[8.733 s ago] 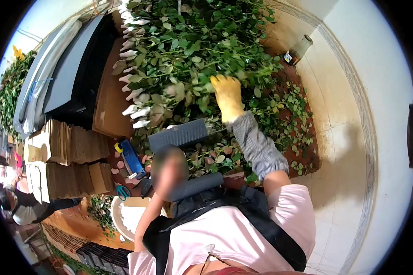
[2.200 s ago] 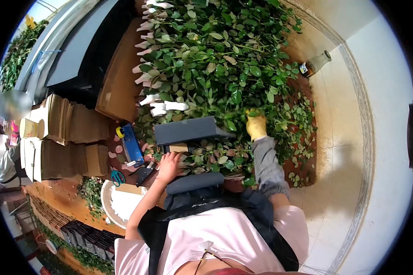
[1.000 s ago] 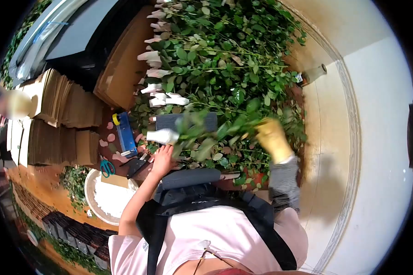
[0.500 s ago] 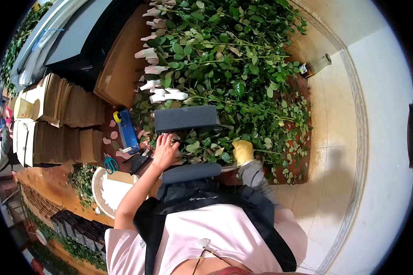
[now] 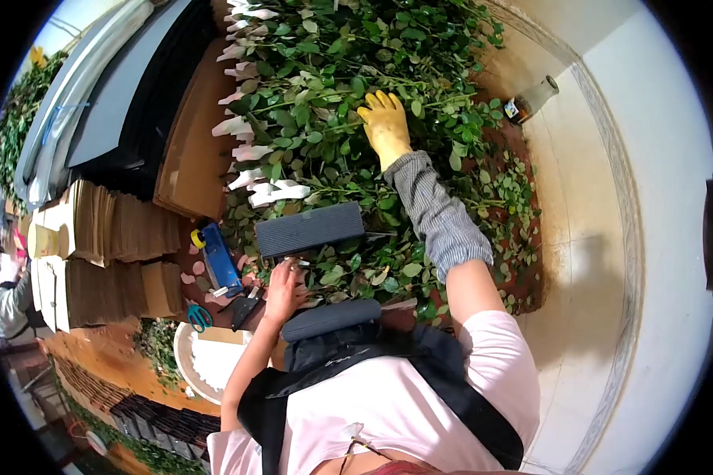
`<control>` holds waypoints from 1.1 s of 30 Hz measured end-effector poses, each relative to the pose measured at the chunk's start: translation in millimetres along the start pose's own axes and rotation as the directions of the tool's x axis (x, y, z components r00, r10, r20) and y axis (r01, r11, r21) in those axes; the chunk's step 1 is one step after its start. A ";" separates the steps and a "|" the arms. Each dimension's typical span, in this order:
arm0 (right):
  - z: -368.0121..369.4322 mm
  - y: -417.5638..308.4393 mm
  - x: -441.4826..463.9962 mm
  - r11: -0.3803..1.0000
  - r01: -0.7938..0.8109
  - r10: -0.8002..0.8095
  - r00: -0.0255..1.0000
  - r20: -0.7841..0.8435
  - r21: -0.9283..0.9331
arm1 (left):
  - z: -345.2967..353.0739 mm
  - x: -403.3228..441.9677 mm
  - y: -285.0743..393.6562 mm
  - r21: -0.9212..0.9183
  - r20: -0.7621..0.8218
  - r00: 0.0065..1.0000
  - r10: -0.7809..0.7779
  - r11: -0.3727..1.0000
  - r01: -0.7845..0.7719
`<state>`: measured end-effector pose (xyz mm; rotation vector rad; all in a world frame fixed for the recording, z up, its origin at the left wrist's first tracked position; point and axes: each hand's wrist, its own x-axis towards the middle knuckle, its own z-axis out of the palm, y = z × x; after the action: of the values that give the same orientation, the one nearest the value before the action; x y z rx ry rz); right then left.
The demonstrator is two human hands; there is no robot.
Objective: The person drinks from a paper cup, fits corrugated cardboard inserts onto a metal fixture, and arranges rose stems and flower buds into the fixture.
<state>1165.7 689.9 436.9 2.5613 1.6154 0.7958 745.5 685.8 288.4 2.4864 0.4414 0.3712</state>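
My right hand, in a yellow glove with a grey striped sleeve cover, reaches over the pile of leafy stems. Its fingers are spread and touch the leaves. My bare left hand is close to my body, beside the lower left edge of a dark ribbed block. Its fingers are bent together near a small pale bit; what they hold, if anything, is unclear. White and pale pink sleeves cover the left ends of the stems. A grey padded roll lies against my waist.
Left of the stems are a blue tape dispenser, a black stapler-like tool, teal scissors and stacked cardboard sheets. A round white basin sits lower left. A glass bottle stands by the wall; another person is far left.
My right hand has moved from near my waist forward over the stem pile, its fingers spreading. My left hand stays by the ribbed block, with its fingers drawn closer together. The view has shifted slightly.
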 end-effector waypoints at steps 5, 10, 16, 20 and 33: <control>-47.1 -12.3 0.2 0.970 0.080 0.010 0.929 -0.369 0.229 | -5.6 8.2 1.4 0.144 0.088 0.996 0.009 0.989 -0.021; -113.3 50.8 -54.6 0.943 0.089 0.004 0.960 -0.279 0.321 | 13.1 -6.4 -11.9 -0.011 -0.106 0.994 0.019 1.000 -0.020; -168.7 36.0 -171.2 0.499 -0.206 -0.045 0.964 0.263 0.842 | 10.2 -5.9 -11.6 -0.097 -0.163 0.986 -0.030 0.995 0.014; -76.0 -20.5 -258.0 0.839 -0.151 -0.155 0.854 0.497 0.522 | 8.7 -3.8 -11.3 0.023 -0.052 0.999 -0.014 1.000 0.015; 54.0 -94.5 -361.1 0.703 -0.472 0.479 0.867 0.135 0.532 | -0.8 1.5 0.4 0.185 0.049 0.994 -0.101 0.979 0.090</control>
<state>986.8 442.0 216.1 3.4845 1.3278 0.3673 746.7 686.5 289.6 2.6335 0.5926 0.2275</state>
